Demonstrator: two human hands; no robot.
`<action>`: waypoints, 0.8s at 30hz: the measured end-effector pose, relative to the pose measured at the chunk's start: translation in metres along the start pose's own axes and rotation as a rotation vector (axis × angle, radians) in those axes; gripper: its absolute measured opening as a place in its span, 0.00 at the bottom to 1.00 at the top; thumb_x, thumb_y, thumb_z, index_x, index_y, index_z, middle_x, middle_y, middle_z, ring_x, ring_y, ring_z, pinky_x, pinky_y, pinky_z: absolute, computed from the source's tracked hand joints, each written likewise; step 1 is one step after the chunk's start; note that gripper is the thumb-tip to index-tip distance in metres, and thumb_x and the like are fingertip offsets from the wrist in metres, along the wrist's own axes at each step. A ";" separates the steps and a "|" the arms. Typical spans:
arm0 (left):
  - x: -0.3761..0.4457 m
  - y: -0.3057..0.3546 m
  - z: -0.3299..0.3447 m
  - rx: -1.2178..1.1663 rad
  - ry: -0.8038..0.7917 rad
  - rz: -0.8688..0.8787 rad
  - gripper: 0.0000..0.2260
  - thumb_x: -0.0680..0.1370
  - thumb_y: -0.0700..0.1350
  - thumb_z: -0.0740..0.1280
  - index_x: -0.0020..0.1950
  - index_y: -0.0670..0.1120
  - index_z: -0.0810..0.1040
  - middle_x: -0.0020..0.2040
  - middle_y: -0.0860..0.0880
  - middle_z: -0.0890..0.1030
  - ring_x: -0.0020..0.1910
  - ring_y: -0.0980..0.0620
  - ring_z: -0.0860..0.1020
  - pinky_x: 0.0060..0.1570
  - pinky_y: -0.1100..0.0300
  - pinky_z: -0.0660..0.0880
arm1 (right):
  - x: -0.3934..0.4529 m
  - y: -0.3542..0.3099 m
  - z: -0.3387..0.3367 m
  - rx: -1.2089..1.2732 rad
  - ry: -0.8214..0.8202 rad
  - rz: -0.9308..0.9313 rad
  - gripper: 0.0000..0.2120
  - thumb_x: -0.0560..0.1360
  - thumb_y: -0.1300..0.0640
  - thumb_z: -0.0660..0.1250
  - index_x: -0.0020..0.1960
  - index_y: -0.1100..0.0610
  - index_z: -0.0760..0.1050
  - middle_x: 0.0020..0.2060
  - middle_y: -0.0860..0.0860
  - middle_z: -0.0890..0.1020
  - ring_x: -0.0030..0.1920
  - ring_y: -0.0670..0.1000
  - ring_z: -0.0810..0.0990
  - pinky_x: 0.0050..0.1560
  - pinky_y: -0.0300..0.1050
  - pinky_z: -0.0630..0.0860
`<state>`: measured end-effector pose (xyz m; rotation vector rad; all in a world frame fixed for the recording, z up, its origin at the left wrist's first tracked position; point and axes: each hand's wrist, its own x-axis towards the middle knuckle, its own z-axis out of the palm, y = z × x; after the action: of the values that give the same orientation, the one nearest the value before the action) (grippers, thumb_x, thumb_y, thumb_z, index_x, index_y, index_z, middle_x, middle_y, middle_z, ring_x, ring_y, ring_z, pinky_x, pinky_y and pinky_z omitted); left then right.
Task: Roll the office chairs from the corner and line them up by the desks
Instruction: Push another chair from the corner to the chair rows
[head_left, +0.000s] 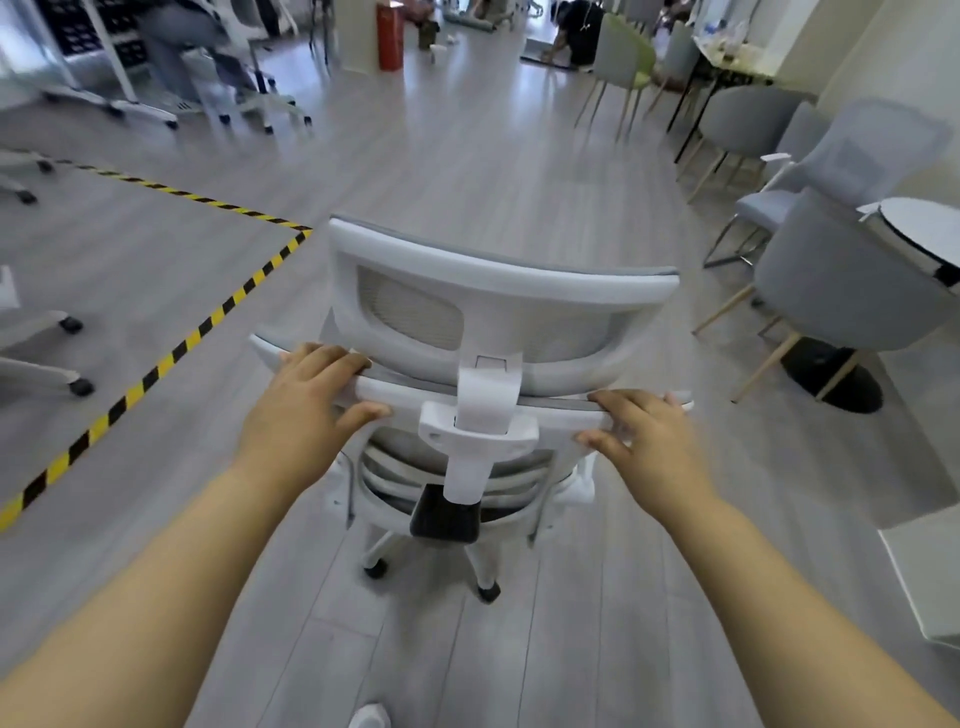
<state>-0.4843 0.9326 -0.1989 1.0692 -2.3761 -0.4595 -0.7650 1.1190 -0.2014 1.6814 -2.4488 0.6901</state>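
Both hands' fingers (332, 358) curled — gripping chair back (395, 387).

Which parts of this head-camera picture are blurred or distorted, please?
Head view: the office chair is softly motion-blurred where the left hand and right hand grip it; the hazard tape bows from wide-angle distortion; the far room is soft and bright.

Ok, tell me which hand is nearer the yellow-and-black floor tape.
Left. The left hand grips the chair's backrest rim on the side facing the floor tape; the right hand grips the far end.
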 end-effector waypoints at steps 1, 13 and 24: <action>0.009 -0.014 -0.005 0.002 0.006 -0.009 0.25 0.70 0.60 0.65 0.61 0.47 0.75 0.58 0.48 0.76 0.61 0.48 0.68 0.57 0.46 0.73 | 0.016 -0.008 0.010 0.005 0.004 -0.019 0.30 0.68 0.35 0.57 0.56 0.57 0.80 0.51 0.54 0.82 0.53 0.58 0.78 0.62 0.59 0.63; 0.122 -0.170 -0.057 0.069 0.059 -0.159 0.23 0.71 0.53 0.70 0.61 0.43 0.75 0.59 0.45 0.76 0.63 0.45 0.68 0.63 0.48 0.67 | 0.215 -0.106 0.111 0.089 -0.143 -0.130 0.29 0.69 0.35 0.62 0.61 0.52 0.76 0.56 0.51 0.79 0.56 0.54 0.75 0.70 0.56 0.55; 0.226 -0.286 -0.087 0.106 0.193 -0.339 0.20 0.70 0.51 0.72 0.60 0.46 0.76 0.58 0.48 0.74 0.62 0.46 0.68 0.60 0.48 0.68 | 0.408 -0.181 0.200 0.129 -0.237 -0.334 0.30 0.69 0.34 0.57 0.61 0.52 0.76 0.57 0.49 0.78 0.59 0.53 0.74 0.70 0.54 0.54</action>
<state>-0.3940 0.5688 -0.1996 1.5041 -2.0753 -0.3305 -0.7248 0.6318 -0.1922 2.2697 -2.2145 0.6477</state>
